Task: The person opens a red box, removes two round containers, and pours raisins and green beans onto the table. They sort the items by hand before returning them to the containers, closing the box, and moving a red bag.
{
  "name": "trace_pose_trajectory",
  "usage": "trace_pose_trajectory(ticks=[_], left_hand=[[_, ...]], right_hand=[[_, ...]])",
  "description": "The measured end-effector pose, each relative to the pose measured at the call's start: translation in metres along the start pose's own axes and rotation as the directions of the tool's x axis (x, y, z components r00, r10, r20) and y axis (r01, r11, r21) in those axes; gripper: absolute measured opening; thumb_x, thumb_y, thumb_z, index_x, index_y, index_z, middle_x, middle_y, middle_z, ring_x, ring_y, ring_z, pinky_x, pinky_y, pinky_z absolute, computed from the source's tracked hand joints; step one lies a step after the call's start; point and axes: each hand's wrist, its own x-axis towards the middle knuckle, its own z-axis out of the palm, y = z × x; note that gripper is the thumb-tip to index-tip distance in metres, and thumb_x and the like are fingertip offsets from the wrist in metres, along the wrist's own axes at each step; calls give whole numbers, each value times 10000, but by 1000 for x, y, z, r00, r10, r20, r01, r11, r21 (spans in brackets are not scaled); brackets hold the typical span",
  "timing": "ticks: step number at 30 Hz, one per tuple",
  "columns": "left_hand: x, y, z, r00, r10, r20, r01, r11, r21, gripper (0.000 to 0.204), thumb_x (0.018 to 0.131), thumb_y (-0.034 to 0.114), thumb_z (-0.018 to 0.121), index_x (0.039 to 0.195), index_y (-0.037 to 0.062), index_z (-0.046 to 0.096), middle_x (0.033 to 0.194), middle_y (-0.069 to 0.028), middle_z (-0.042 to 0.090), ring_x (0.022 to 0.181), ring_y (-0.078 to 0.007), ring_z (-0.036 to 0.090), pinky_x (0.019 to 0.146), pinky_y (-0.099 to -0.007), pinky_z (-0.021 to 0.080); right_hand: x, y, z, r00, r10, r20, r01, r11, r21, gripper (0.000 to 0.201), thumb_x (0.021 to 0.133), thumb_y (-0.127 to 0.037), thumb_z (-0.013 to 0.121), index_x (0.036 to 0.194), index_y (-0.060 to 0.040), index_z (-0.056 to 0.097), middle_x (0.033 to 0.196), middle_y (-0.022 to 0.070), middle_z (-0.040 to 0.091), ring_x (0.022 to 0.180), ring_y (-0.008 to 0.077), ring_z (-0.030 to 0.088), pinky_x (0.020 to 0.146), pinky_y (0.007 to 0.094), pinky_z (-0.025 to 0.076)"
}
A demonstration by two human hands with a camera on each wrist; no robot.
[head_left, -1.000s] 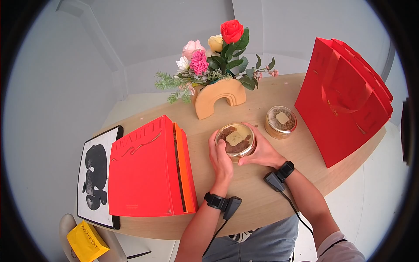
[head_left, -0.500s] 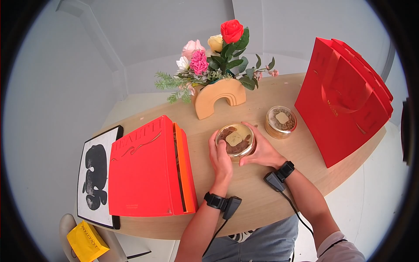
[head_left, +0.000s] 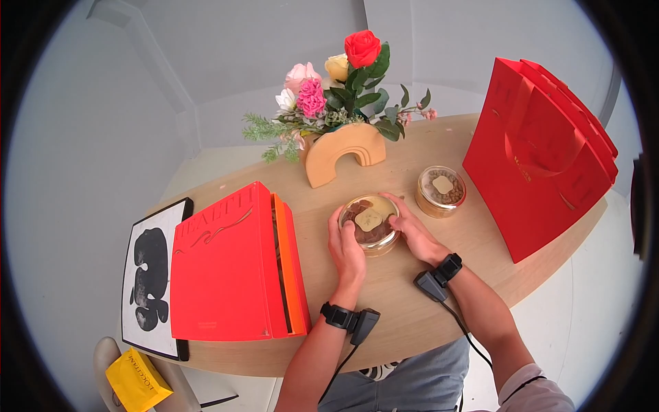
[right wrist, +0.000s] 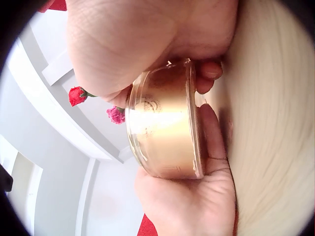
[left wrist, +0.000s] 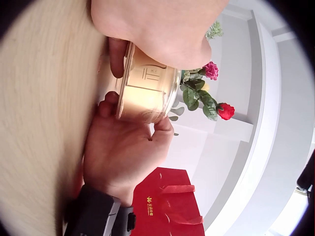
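A round gold tin with a clear lid and a pale square label (head_left: 368, 220) is held between both hands over the table. The left hand (head_left: 347, 250) grips its left side, thumb over the lid's rim. On the right side the right hand (head_left: 416, 233) grips it, its thumb also on the lid edge. Both wrist views show the tin's gold wall (left wrist: 142, 91) (right wrist: 170, 123) upright, with fingertips curled under its base. A second round tin (head_left: 441, 191) stands to the right, touched by neither hand.
Left of the hands lie a large red box (head_left: 223, 275) and a framed black-and-white picture (head_left: 147, 275). Behind stands an arch-shaped vase (head_left: 343, 151) with flowers. A tall red bag (head_left: 535, 165) stands at the right. A yellow packet (head_left: 137, 380) lies on a chair at lower left.
The right thumb has moved from the tin's near lower side up onto the lid's right edge. The left hand and the tin stay nearly where they were.
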Motion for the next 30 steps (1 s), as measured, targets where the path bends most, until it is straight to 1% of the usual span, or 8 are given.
trace_pose_trajectory(ticks=[1,13,23,25,26,28,29,30], left_hand=[[0,0,0,1000,1,2,-1,1000,-5,427,1020,163,464,1369,-61,568,1317,-187,647,1232,-272,609,1080,-380,463],[0,4,0,1000,-15,19,15,1000,11,455,1009,185,477,1374,-70,570,1311,-190,660,1223,-272,618,1071,-372,465],[1,-1,-1,999,-39,11,39,999,-22,448,1016,178,474,1380,-63,572,1315,-181,660,1229,-260,616,1074,-364,467],[1,-1,-2,999,-39,17,39,999,-34,446,1019,175,471,1384,-61,572,1314,-177,660,1229,-255,617,1070,-359,472],[1,-2,-2,999,-39,16,40,999,-34,446,1019,175,471,1384,-61,572,1314,-177,660,1229,-255,617,1070,-359,472],[2,-3,-3,998,-62,30,65,994,-83,449,1018,169,467,1386,-67,569,1322,-177,655,1232,-255,616,1069,-360,476],[2,-4,-4,998,-62,29,65,994,-84,449,1018,169,467,1386,-67,569,1322,-177,655,1232,-255,616,1069,-360,476],[2,-5,-4,998,-60,33,63,994,-94,449,1018,165,464,1386,-71,567,1326,-177,652,1234,-255,615,1069,-361,476]], right_hand=[[-1,-4,1,1000,-2,-6,2,999,-40,736,981,-353,477,1627,-44,310,1122,74,565,957,165,493,886,292,412],[-2,1,0,996,83,-15,-81,992,99,705,963,-298,492,1625,-100,353,1005,45,572,810,132,551,676,280,461],[-11,-23,0,992,121,21,-122,990,64,711,982,-350,514,1625,-95,351,980,37,572,742,115,505,642,271,431],[-11,-24,-1,991,121,58,-125,991,57,803,985,-395,656,1628,-63,308,1172,94,616,945,157,612,807,305,524],[-9,-18,0,991,122,58,-125,990,57,803,985,-395,656,1628,-63,308,1172,94,616,945,157,612,807,305,524],[-3,-1,3,986,-158,46,159,987,-11,1035,877,-372,865,1629,-19,247,1435,159,545,1288,227,575,1092,363,485],[-3,-3,3,986,-158,47,158,987,-12,1035,877,-372,865,1629,-19,247,1435,159,545,1288,227,575,1092,363,485],[-3,-5,3,991,-112,74,110,993,33,1137,793,-338,934,1630,-19,234,1517,158,471,1402,237,472,1180,383,394]])
